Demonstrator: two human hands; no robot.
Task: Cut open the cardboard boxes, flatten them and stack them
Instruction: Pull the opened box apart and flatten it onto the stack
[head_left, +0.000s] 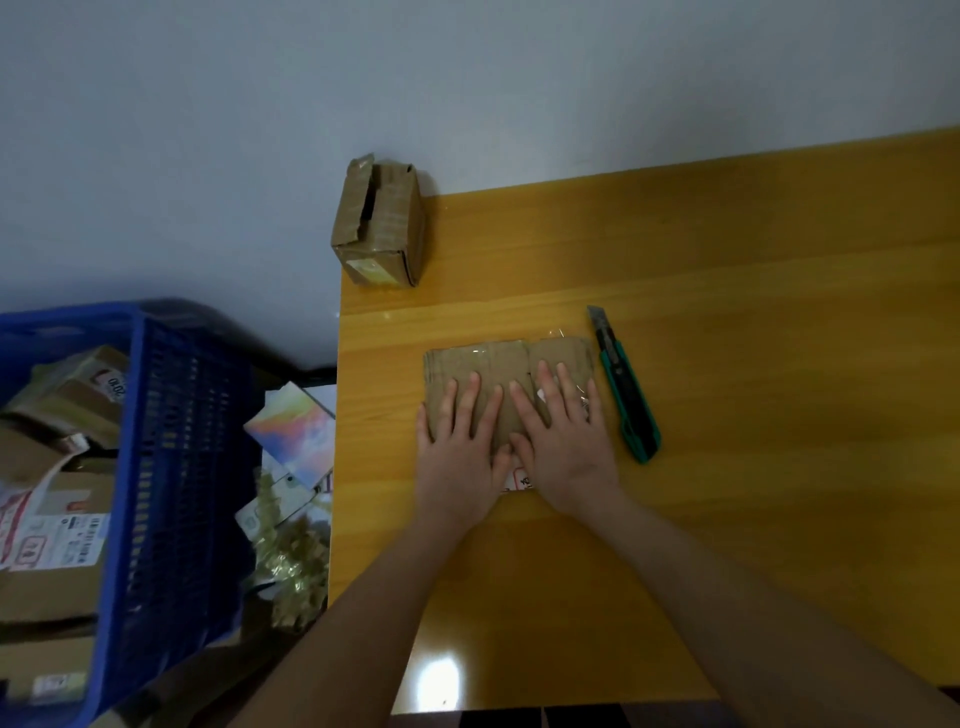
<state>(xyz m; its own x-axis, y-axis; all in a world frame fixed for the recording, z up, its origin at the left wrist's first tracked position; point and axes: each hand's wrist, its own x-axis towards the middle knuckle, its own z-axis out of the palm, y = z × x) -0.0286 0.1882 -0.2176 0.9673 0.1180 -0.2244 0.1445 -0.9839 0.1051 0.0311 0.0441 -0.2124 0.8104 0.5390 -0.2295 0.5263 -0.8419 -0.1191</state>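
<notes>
A flattened brown cardboard box (498, 361) lies on the yellow wooden table (753, 322). My left hand (460, 447) and my right hand (563, 436) press flat on it side by side, fingers straight and spread. A white label shows at the cardboard's near edge between my wrists. A green utility knife (626, 389) with its blade out lies on the table just right of the cardboard, untouched. A small taped cardboard box (379, 223) stands at the table's far left corner, its top flaps partly open.
A blue plastic crate (166, 467) holding several cardboard boxes stands on the floor to the left of the table. Colourful packets and golden foliage (293, 467) lie between the crate and the table edge. A grey wall runs behind.
</notes>
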